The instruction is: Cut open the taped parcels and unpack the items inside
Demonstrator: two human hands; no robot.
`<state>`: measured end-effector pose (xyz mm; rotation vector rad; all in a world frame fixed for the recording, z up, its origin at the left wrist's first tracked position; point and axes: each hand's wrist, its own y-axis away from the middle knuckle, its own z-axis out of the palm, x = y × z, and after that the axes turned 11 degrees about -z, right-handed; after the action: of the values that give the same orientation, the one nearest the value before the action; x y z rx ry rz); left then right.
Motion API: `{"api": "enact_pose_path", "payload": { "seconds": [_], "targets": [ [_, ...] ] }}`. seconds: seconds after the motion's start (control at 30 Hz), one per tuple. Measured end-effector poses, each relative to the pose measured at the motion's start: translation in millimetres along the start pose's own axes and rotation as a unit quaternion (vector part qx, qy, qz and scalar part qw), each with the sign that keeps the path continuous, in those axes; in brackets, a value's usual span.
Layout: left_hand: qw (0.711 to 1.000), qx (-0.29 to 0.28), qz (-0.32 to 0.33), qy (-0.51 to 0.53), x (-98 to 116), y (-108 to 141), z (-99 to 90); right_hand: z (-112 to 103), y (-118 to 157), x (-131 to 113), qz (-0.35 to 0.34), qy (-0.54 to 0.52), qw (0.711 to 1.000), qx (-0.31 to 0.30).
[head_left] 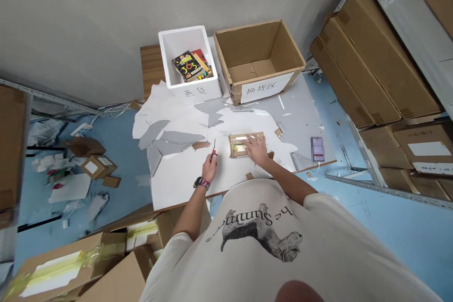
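Note:
My left hand [209, 168] grips a slim red-handled utility knife [213, 152], its thin blade pointing up and away from me. A watch [201, 182] sits on that wrist. My right hand [256, 148] lies flat with spread fingers on a small taped cardboard parcel [238, 145], covering its right end. The parcel rests on a white sheet [180, 184] spread over the table. The knife's tip is a little left of the parcel and apart from it. Scraps of grey and white backing lie to the left.
A white foam box [186, 92] holding books and an open cardboard box [258, 56] stand at the table's far end. A blurred phone [317, 149] lies at right. Stacked cartons [375, 61] fill shelving on the right; more cartons and litter lie on the blue floor.

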<state>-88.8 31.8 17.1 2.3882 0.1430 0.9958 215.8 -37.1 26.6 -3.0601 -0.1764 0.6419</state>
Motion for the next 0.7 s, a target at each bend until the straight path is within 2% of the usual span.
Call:
{"api": "enact_pose_path", "payload": {
  "seconds": [0.1, 0.17, 0.23, 0.33, 0.47, 0.7],
  "targets": [
    [0.994, -0.032, 0.064, -0.077, 3, 3, -28.0, 6, -11, 2, -0.025, 0.022, 0.999, -0.010],
    [0.984, -0.052, 0.114, -0.130, 8, 2, -40.3, 9, -13, 6, -0.058, 0.019, 0.998, -0.022],
    [0.973, -0.067, 0.147, -0.164, 14, -1, -48.0, 12, -14, 9, -0.071, 0.015, 0.997, -0.032],
    [0.965, -0.070, 0.164, -0.191, 16, -6, -53.7, 13, -20, 12, -0.075, 0.009, 0.996, -0.042],
    [0.959, -0.081, 0.176, -0.205, 11, -8, -50.4, 16, -30, 15, -0.091, -0.008, 0.994, -0.053],
    [0.952, -0.096, 0.170, -0.234, 21, -14, -19.9, 25, -32, 25, -0.100, -0.035, 0.994, -0.037]
  ]
}}
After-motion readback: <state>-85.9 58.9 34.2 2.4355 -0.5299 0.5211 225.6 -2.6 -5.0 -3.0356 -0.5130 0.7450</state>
